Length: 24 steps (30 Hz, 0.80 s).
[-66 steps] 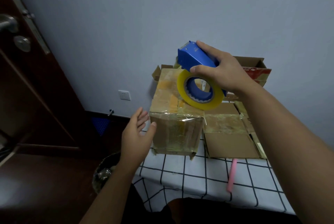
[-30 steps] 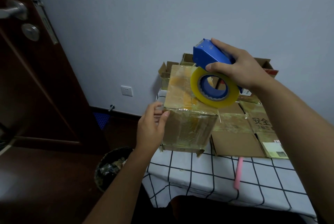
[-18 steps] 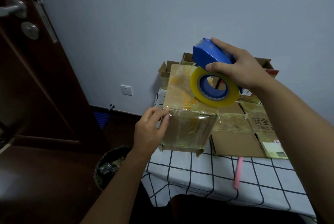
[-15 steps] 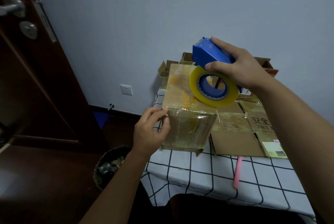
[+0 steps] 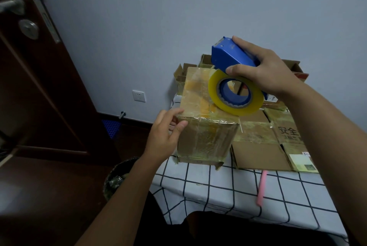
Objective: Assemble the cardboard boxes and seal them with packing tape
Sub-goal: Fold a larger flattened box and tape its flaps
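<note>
Right hand (image 5: 266, 72): grips tape dispenser (image 5: 232, 59) over cardboard box (image 5: 206, 124).
Left hand (image 5: 165, 132): fingers relaxed, steadying corner.
Risk: tape wrinkles if box shifts.

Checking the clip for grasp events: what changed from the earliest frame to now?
The left hand, open in the air beside the taped brown cardboard box at first, moved right to the box's near-left top corner; its fingers and thumb now touch that corner. Whether they pinch loose tape is unclear. Unchanged: the right hand holds the blue tape dispenser with the yellow tape roll above the box; the box has not shifted on the checked tablecloth.
</note>
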Available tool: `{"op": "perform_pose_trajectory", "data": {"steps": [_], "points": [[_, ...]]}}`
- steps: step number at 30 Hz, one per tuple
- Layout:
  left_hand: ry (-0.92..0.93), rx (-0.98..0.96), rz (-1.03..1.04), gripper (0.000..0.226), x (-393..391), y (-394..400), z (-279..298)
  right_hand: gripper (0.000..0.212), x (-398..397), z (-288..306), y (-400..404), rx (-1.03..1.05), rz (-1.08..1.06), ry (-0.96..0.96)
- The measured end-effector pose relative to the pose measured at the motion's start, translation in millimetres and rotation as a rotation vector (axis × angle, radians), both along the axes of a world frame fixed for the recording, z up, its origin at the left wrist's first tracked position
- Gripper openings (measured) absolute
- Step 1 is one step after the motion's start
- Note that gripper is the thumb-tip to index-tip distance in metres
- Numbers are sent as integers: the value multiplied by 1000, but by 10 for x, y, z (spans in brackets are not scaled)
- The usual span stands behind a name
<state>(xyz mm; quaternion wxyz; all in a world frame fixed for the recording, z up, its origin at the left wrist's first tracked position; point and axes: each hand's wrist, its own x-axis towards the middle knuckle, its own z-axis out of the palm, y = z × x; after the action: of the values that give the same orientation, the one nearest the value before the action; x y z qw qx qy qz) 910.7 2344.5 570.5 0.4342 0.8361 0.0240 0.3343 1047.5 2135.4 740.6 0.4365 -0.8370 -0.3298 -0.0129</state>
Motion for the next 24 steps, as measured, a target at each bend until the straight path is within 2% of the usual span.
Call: {"op": "perform_pose_trajectory", "data": {"steps": [5, 8, 10, 13, 16, 19, 21, 24], "points": [[24, 45, 18, 21, -10, -4, 66, 73, 23, -25, -7, 25, 8, 4], [67, 123, 99, 33, -50, -120, 121, 73, 35, -36, -36, 33, 7, 6], [-18, 237, 143, 43, -70, -288, 206, 73, 37, -42, -53, 40, 9, 5], [-134, 397, 96, 42, 1, -639, 303, 73, 40, -52, -65, 50, 9, 8], [-64, 451, 97, 54, 125, -985, 287, 73, 49, -50, -74, 46, 6, 7], [27, 499, 214, 68, 239, -1227, 210, 74, 54, -55, -64, 41, 2, 9], [44, 503, 282, 62, 298, -1301, 187, 75, 55, -60, -50, 42, 5, 8], [-11, 485, 320, 38, 336, -1321, 171, 75, 53, -54, -47, 33, 10, -2]]}}
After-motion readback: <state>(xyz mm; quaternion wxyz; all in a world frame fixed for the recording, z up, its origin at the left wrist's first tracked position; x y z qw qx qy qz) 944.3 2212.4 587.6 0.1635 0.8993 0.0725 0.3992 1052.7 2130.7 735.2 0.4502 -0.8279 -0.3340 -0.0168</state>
